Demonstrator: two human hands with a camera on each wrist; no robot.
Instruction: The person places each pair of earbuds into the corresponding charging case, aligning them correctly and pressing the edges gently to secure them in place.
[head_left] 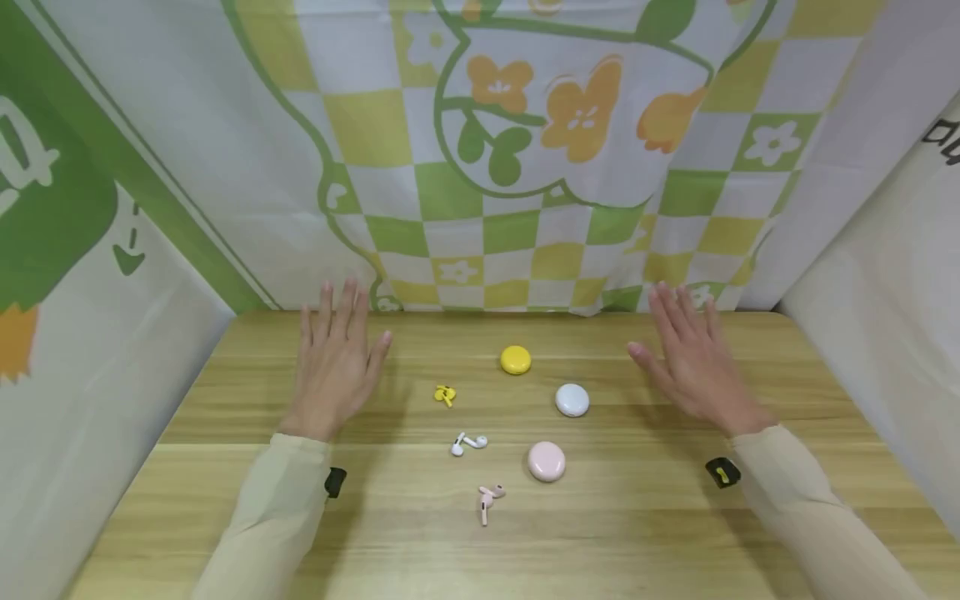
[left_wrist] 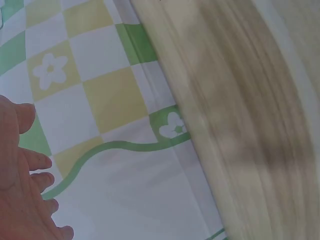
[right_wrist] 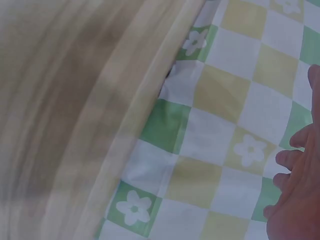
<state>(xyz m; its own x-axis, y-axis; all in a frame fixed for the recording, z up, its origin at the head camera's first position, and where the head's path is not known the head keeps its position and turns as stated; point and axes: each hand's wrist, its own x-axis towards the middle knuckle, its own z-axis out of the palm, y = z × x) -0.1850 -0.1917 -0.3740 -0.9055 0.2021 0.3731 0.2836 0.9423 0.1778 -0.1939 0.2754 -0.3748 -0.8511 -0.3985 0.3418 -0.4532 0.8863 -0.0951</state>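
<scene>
My left hand (head_left: 335, 367) hovers over the left of the table with fingers straight and spread, holding nothing. Across from it, my right hand (head_left: 693, 367) is likewise spread and holds nothing. Between them lie a pair of yellow earbuds (head_left: 446, 394), a pair of white earbuds (head_left: 469, 442) and a pair of pink earbuds (head_left: 487, 502). To the right of these sit three small rounded cases: yellow (head_left: 515, 360), white (head_left: 572, 400) and pink (head_left: 547, 462). Each looks closed. Both wrist views show the spread fingers against the curtain, with no earbuds in sight.
The wood-grain table (head_left: 420, 550) ends at a checkered, flower-patterned curtain (head_left: 450, 183) behind it. Printed white cloth (head_left: 112, 350) hangs at the left side and more white cloth (head_left: 885, 258) at the right. Small dark devices sit at both wrists.
</scene>
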